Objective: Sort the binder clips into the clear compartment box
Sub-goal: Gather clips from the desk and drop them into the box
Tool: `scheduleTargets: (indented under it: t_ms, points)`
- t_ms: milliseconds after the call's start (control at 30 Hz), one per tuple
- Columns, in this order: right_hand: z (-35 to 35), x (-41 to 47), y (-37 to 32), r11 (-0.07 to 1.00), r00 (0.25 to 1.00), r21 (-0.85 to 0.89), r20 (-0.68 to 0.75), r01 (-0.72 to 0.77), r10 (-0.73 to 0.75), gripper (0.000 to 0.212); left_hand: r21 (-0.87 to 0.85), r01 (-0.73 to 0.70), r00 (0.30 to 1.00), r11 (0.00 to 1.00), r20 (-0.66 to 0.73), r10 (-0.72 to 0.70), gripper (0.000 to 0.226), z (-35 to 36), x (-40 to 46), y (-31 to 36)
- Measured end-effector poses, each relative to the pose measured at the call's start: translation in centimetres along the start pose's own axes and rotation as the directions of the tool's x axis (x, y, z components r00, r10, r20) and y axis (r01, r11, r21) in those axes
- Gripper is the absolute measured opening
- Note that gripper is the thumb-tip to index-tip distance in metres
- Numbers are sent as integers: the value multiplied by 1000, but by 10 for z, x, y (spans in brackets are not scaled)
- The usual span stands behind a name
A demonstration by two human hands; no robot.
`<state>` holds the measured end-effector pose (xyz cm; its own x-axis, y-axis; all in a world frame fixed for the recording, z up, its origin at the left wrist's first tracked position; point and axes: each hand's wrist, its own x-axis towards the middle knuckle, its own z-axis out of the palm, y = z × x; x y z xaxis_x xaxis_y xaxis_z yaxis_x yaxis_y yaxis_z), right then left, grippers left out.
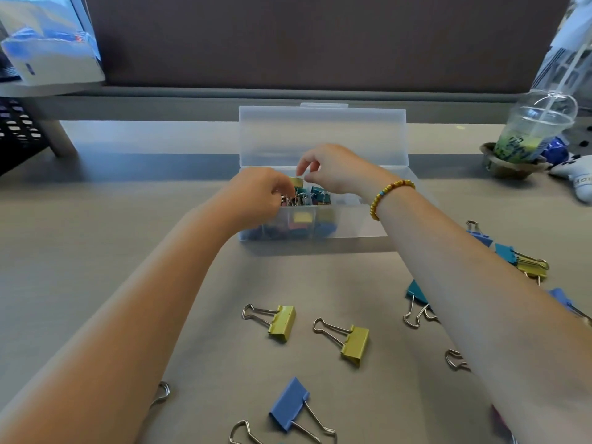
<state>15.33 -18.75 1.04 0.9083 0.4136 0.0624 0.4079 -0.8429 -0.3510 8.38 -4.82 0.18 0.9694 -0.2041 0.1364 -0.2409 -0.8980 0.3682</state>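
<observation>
Lowest in frame: blue folded-steel binder clip (289,404) with wire loops, on matte grey table (112,225). Two yellow clips (282,322) above. At centre, clear plastic compartment box (320,136), lid upright; my left hand (256,197) pinches clip wires (293,200) inside, my right hand (333,169) hovers loose, empty.

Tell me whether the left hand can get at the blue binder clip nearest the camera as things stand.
Probably yes. The blue binder clip lies in the open on the table, with nothing on top of it. The left hand is busy at the clear compartment box, though, so it would first need to draw back toward the person.
</observation>
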Motion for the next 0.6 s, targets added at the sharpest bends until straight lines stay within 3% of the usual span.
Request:
scheduleTargets:
  t_ms: [100, 200, 300, 400, 600]
  points:
    - [-8, -5, -1, 1000, 1000, 11, 0, 11, -11, 15, 26, -11, 1000, 1000, -7, 11, 39, 2, 3, -3]
    - [-12, -12, -5, 999, 993, -47, 114, 6, -1, 22, 54, 11, 1000, 999, 8, -11, 39, 4, 6, -3]
    - [-10, -14, -8, 993, 964, -117, 262, -4, 34, 27, 207, 22, 995, 978, 95, -42, 40, 5, 11, 1]
    - [-8, -16, -9, 997, 961, -76, 273, -20, 40, 25, 293, 13, 992, 956, 118, -50, 42, 4, 16, 2]
    - [-12, -15, -1, 993, 962, 41, 256, -108, 94, 25, 74, 80, 994, 994, 62, -85, 40, 2, 14, 3]
